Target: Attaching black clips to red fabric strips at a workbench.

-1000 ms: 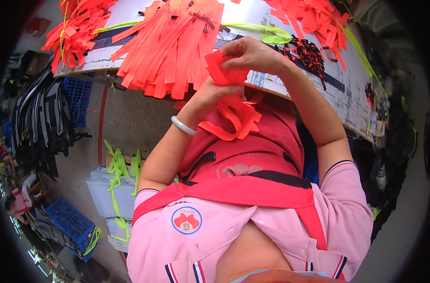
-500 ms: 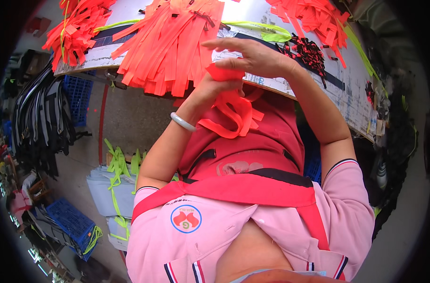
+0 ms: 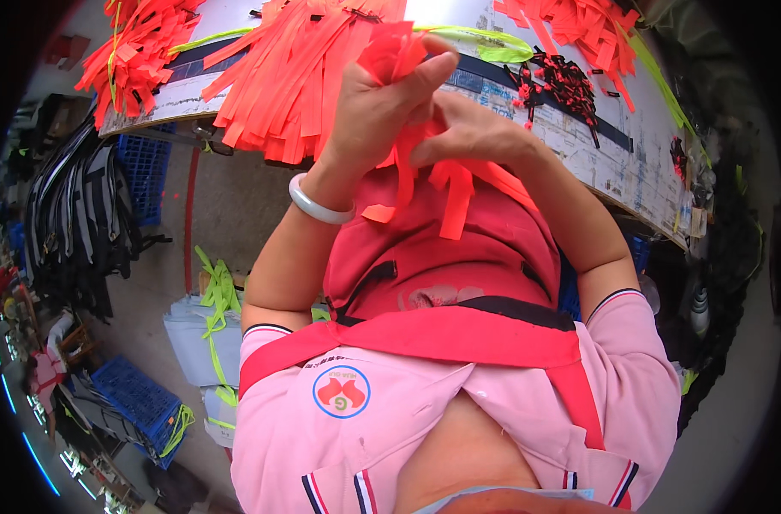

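My left hand (image 3: pixel 369 120), with a pale bangle on the wrist, is closed around a bundle of orange-red fabric strips (image 3: pixel 455 199) in front of my apron. Folded ends of the bundle rise above its fingers, and loose tails hang down below. My right hand (image 3: pixel 480 133) is against the same bundle just under the left one. Its thumb lies in front of the strips, while its fingers are partly hidden behind them. Beyond my left hand, a large pile of similar strips (image 3: pixel 275 94) hangs over the near edge of the white worktable (image 3: pixel 185 101).
More orange-red strips lie in piles at the table's far left (image 3: pixel 142 51) and far right (image 3: pixel 583 34). Small black-and-red pieces (image 3: pixel 566 90) are heaped at right, near a yellow-green ribbon (image 3: pixel 493 41). Dark straps (image 3: pixel 74 206) hang at left; a blue crate (image 3: pixel 134 403) stands below.
My left hand has risen and turned with the bundle. My right hand, earlier stretched flat above it, has come down and closed on the strips. The hanging tails now spread lower.
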Demonstrator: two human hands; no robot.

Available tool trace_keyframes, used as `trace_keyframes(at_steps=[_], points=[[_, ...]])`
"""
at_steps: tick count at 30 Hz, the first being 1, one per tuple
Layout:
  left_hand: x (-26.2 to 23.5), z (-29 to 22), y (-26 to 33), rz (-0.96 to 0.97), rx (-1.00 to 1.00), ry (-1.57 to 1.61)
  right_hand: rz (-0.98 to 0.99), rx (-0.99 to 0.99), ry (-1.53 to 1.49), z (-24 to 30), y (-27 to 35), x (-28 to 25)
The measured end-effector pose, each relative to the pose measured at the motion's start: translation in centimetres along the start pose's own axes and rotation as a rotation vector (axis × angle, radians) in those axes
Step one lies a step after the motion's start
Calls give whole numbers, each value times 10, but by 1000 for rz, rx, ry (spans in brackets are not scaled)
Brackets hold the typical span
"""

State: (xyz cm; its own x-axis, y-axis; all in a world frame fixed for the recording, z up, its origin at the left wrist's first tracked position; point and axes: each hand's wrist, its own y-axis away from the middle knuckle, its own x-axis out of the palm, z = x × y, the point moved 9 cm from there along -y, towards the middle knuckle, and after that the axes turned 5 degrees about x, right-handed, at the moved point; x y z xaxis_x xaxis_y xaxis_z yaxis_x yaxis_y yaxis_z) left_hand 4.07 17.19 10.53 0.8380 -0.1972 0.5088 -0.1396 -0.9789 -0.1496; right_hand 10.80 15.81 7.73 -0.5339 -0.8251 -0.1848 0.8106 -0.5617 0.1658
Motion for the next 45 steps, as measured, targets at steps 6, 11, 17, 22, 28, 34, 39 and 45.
trace_keyframes(at_steps=[6,11,17,22,28,34,39,45], points=[[34,-60,-14,272,331,-346,-296,2,-226,35,3,-4],[5,3,-8,238,42,-103,-464,-174,-164,-26,-8,0],[-34,42,5,-8,-107,64,-175,203,377,-144,14,73],[-32,65,29,56,-296,42,114,206,555,-118,38,30],[-12,74,35,140,-383,-93,-460,-123,207,38,34,-68],[-14,81,36,149,-377,-147,-301,-227,456,52,9,-26],[-16,78,35,110,-376,-17,-485,-314,309,40,27,-45],[-13,74,42,244,-387,231,-607,-389,-39,25,55,-53]])
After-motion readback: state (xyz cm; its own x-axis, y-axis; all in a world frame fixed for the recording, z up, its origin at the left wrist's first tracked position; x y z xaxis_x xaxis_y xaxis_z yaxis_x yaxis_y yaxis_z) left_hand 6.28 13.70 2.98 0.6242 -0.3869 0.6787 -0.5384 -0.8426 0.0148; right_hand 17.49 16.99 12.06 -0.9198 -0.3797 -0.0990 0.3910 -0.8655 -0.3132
